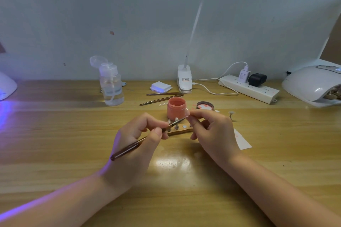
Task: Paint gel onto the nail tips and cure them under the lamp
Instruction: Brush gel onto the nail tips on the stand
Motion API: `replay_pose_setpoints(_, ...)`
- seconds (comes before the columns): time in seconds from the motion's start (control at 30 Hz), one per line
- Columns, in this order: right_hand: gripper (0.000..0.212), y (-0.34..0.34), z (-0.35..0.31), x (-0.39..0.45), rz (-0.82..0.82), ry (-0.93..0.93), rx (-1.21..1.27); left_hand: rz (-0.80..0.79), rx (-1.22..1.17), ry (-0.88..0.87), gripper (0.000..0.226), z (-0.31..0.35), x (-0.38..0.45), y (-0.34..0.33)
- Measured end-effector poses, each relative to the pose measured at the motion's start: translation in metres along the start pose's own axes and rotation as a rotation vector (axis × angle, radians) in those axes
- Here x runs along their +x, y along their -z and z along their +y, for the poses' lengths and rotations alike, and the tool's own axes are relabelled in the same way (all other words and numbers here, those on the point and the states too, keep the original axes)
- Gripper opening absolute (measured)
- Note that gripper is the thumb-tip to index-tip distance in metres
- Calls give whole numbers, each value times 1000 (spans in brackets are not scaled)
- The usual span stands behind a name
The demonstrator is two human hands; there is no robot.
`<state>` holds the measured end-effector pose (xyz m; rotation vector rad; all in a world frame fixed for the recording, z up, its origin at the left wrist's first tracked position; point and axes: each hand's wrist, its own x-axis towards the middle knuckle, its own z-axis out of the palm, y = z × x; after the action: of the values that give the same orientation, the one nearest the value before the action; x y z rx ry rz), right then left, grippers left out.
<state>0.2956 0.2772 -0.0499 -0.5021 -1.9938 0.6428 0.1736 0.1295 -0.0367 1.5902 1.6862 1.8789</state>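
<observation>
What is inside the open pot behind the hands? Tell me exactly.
The pot is open, its lid lying to its right. Its inner wall shows coral-pink gel coating. How full it is cannot be seen; the near wall hides the bottom, and nail tips on stands stand before its base.

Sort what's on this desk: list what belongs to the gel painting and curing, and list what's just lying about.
In use: brush held by left hand; nail tip pinched by right hand; open pink gel jar; its lid; tip stand; curing lamp.

Lying about: pump bottle, power strip, wipes, two spare tools.
</observation>
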Motion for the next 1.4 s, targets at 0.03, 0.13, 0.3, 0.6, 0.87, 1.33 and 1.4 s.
replay_pose_setpoints(0.03,9,0,0,0,2,6,-8,10,11,-6,25,0,0,0)
replay_pose_setpoints(0.13,10,0,-1,0,0,35,-46,-12,65,11,18,0,2,-1)
replay_pose_setpoints(0.3,10,1,-2,-1,29,51,-81,-36,68,-26,22,0,0,2)
replay_pose_setpoints(0.6,12,1,-4,-1,35,55,-111,-30,99,-22,24,2,0,0)
replay_pose_setpoints(0.87,9,1,-4,0,21,-22,-34,-19,-95,87,17,-5,4,2)
replay_pose_setpoints(1.33,5,3,-1,-2,-167,-108,-59,-19,390,335,21,9,124,3)
replay_pose_setpoints(1.4,4,3,0,-1,-164,-98,-72,-97,426,396,21,11,139,-3)
